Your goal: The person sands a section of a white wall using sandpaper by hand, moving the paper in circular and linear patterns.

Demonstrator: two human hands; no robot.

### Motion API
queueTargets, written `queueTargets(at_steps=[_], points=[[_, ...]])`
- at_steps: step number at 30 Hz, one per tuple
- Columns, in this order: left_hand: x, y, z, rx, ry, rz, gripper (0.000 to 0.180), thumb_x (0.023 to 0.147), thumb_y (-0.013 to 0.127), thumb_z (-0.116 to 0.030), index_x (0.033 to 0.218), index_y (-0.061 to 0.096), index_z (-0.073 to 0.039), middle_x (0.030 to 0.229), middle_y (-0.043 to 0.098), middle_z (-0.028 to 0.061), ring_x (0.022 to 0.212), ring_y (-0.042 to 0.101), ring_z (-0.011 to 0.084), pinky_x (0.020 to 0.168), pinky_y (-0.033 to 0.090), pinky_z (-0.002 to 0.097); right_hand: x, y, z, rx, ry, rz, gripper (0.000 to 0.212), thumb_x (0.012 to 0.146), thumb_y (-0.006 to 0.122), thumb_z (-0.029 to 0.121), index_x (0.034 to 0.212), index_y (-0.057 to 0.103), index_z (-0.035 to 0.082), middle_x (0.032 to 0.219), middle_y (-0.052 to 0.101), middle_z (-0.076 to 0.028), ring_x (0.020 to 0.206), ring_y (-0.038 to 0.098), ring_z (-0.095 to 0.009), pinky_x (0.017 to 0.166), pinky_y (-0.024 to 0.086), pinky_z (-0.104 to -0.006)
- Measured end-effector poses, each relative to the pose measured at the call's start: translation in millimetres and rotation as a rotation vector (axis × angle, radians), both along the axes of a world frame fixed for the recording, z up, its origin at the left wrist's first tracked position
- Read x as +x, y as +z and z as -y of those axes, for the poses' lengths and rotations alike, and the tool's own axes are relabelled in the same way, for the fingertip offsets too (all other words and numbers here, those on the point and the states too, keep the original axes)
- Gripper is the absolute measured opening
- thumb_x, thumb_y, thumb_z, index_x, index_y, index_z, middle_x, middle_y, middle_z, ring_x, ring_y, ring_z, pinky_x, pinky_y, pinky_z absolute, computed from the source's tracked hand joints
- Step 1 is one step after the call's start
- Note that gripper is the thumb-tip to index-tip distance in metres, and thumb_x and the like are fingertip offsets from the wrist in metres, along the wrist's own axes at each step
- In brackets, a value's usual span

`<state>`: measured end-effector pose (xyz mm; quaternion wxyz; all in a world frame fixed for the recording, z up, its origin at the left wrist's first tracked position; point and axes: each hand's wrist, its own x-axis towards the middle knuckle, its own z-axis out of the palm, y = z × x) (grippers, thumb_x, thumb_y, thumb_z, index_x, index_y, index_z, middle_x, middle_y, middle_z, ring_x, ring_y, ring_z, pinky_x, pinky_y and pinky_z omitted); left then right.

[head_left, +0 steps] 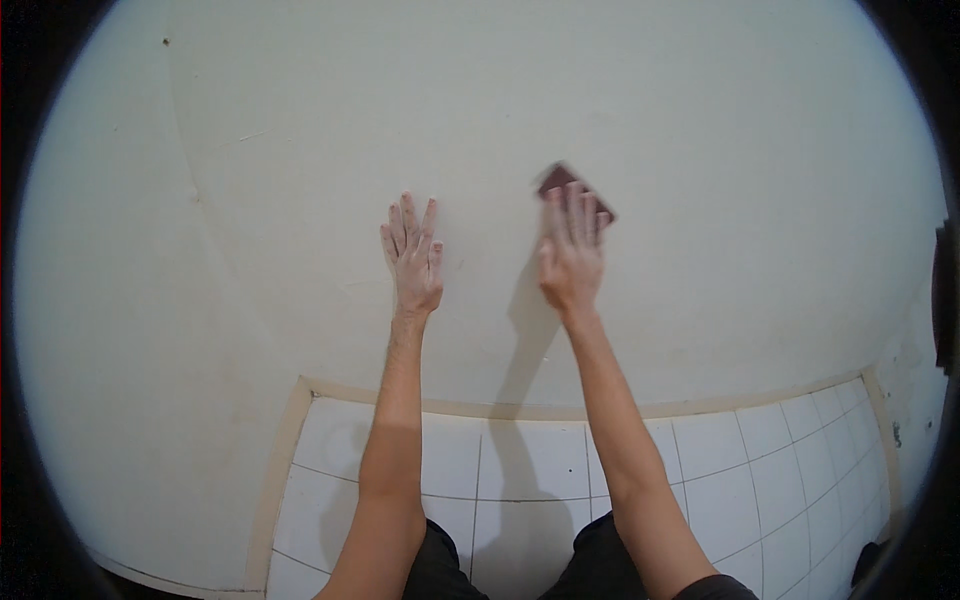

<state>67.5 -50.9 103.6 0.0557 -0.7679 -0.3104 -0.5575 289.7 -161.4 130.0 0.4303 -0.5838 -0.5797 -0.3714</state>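
Observation:
My left hand (412,255) lies against the pale wall (680,120), fingers spread and pointing up, with nothing in it. To its right, my right hand (572,262) presses a dark reddish-brown piece of sandpaper (557,178) to the wall. The fingers lie over the sandpaper and cover its lower part, while its upper corner and right edge stick out. Motion smears the right hand and the sandpaper a little. Whitish dust shows on the fingers of both hands.
White floor tiles (530,525) with dark grout lines meet the wall along a beige skirting (520,411). Side walls close in at left and right. A dark object (944,300) stands at the far right rim, and another dark thing (868,562) lies at the lower right.

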Motion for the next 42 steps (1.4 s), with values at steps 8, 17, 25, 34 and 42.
queueTargets(at_steps=[8, 17, 25, 34, 42], points=[[13, 2, 4, -0.011, -0.005, -0.009, 0.057, 0.11, 0.023, -0.039, 0.163, 0.032, -0.021, 0.174, 0.011, 0.0093, 0.16, 0.003, 0.0336, 0.127, -0.006, 0.0554, 42, -150, 9, -0.072, 0.006, 0.067, 0.069, 0.095, 0.049, 0.026, 0.161, 0.036, 0.012, 0.168, 0.029, -0.016, 0.156, 0.026, -0.035, 0.127, 0.011, -0.0566], [9, -3, -4, 0.045, 0.084, 0.028, 0.056, 0.107, 0.037, -0.025, 0.162, 0.034, -0.022, 0.174, 0.015, 0.0102, 0.16, 0.007, 0.034, 0.127, -0.001, 0.0563, 0, -10, 8, -0.174, 0.094, 0.07, 0.069, 0.094, 0.05, 0.024, 0.162, 0.035, 0.018, 0.167, 0.034, -0.006, 0.155, 0.029, -0.03, 0.127, 0.019, -0.0517], [12, 0, -3, 0.042, 0.09, -0.008, 0.056, 0.107, 0.038, -0.023, 0.163, 0.034, -0.022, 0.174, 0.013, 0.0106, 0.16, 0.006, 0.0353, 0.127, -0.001, 0.0569, 51, -157, 48, -0.468, 0.125, 0.296, 0.072, 0.091, 0.055, 0.023, 0.16, 0.037, 0.011, 0.167, 0.035, -0.005, 0.155, 0.03, -0.025, 0.128, 0.02, -0.0485], [14, -7, -4, 0.051, 0.106, -0.001, 0.057, 0.107, 0.038, -0.026, 0.164, 0.031, -0.021, 0.174, 0.013, 0.0107, 0.16, 0.006, 0.0359, 0.126, -0.001, 0.0581, -1, -45, 9, -0.377, 0.211, 0.296, 0.07, 0.091, 0.058, 0.023, 0.159, 0.04, 0.019, 0.167, 0.035, -0.004, 0.154, 0.031, -0.022, 0.129, 0.021, -0.0458], [13, 5, 4, -0.008, 0.103, -0.064, 0.059, 0.107, 0.04, -0.029, 0.164, 0.028, -0.018, 0.174, 0.008, 0.0115, 0.16, 0.002, 0.0355, 0.127, -0.002, 0.0563, 79, -86, 20, 0.18, -0.141, -0.08, 0.07, 0.092, 0.051, 0.019, 0.16, 0.038, 0.01, 0.168, 0.026, -0.021, 0.157, 0.018, -0.04, 0.128, 0.01, -0.0568]])
